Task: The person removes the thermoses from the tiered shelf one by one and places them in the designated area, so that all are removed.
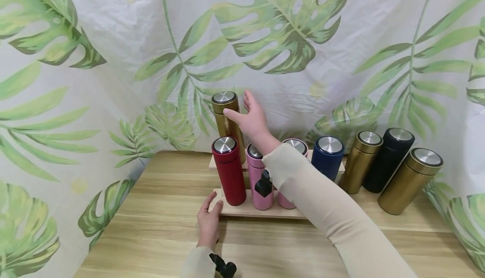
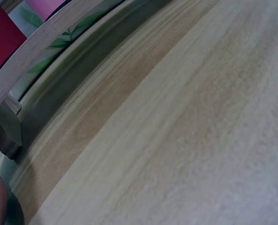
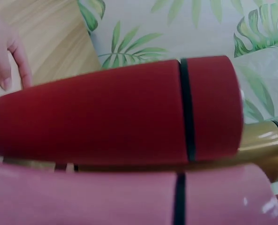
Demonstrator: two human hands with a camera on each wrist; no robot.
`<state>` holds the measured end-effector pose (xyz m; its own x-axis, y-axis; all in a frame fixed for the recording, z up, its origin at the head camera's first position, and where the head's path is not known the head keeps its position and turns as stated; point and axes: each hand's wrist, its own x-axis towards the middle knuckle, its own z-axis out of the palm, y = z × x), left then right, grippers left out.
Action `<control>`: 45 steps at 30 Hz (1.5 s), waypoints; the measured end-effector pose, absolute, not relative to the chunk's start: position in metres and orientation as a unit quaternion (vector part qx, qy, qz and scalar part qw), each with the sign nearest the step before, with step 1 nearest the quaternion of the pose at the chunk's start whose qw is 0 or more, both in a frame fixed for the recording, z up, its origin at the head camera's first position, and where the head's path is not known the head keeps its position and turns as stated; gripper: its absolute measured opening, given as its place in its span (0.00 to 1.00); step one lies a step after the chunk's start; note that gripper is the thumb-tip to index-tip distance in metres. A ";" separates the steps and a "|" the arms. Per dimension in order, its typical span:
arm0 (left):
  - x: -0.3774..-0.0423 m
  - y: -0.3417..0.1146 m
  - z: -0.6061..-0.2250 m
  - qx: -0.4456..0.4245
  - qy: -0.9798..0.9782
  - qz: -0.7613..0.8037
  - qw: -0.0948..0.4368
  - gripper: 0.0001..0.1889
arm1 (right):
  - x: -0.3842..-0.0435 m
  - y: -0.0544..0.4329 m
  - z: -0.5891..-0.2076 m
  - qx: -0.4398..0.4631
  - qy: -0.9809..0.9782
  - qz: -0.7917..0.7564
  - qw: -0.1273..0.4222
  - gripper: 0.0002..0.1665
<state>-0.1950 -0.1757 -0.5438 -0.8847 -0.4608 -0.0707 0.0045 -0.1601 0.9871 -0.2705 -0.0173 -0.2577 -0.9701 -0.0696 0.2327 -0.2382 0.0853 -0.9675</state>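
Observation:
My right hand (image 1: pixel 254 120) is up at the back left, fingers extended and spread from the thumb, whose tip overlaps the neck of a tall gold thermos bottle (image 1: pixel 231 128). That bottle stands on the rear step of a wooden rack. Low at the rack's left end, my left hand (image 1: pixel 209 219) holds the front board (image 1: pixel 261 213) between thumb and fingers. A red thermos (image 1: pixel 230 177) stands on this board, beside a pink thermos (image 1: pixel 261 193) and another pink one (image 1: pixel 286 201) partly behind my right sleeve. In the right wrist view the red thermos (image 3: pixel 115 112) spans the middle.
A blue thermos (image 1: pixel 328 156) stands on the rear step's right side. Right of the rack are a gold thermos (image 1: pixel 360 164), a black one (image 1: pixel 388 160) and another gold one (image 1: pixel 411 181) on the wooden table (image 1: pixel 151 223). Leaf-patterned cloth (image 1: pixel 189 25) hangs behind.

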 end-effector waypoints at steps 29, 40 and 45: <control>-0.194 -0.176 -0.544 0.179 -0.629 -0.741 0.153 0.22 | -0.278 -0.039 -0.270 0.090 -0.719 0.680 0.113 0.38; -0.193 -0.176 -0.541 0.177 -0.625 -0.746 0.146 0.22 | -0.277 -0.032 -0.268 0.081 -0.703 0.694 0.133 0.38; -0.193 -0.176 -0.541 0.178 -0.630 -0.741 0.148 0.22 | -0.277 -0.027 -0.266 0.089 -0.691 0.704 0.140 0.38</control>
